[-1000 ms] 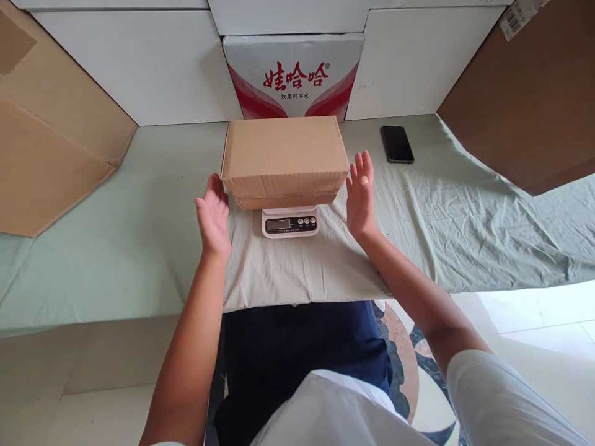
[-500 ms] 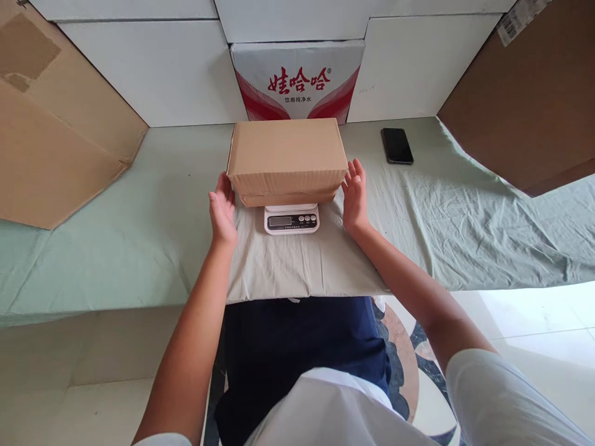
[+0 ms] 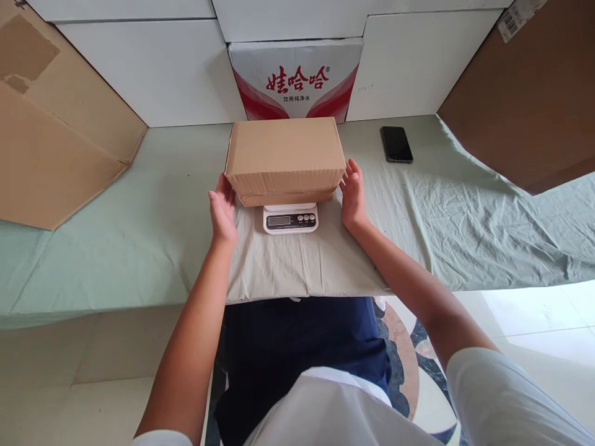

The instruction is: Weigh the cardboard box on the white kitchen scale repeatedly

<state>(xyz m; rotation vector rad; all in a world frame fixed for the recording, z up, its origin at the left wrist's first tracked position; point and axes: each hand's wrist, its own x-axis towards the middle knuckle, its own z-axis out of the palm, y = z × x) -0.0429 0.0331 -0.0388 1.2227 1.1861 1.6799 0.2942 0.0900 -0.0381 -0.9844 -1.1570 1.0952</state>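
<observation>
A plain brown cardboard box [image 3: 286, 145] sits on top of a small white digital kitchen scale [image 3: 290, 220], whose dark display and buttons show in front of it. My left hand [image 3: 223, 210] is at the box's left side, fingers stretched and thumb apart, the fingertips partly hidden at the box edge. On the right side, my right hand [image 3: 353, 195] is held upright with its fingers extended along the box. Both hands are open; whether the fingertips press on the cardboard I cannot tell.
A black phone [image 3: 396, 144] lies to the right on the green cloth [image 3: 186, 248]. Behind stand white boxes [image 3: 149, 68] and a printed red-and-white carton [image 3: 297, 80]. Large brown cardboard pieces flank the table on the left [image 3: 60, 136] and right [image 3: 520, 105].
The whole view has shifted very slightly. The hands, the cardboard box and the scale keep their places relative to one another.
</observation>
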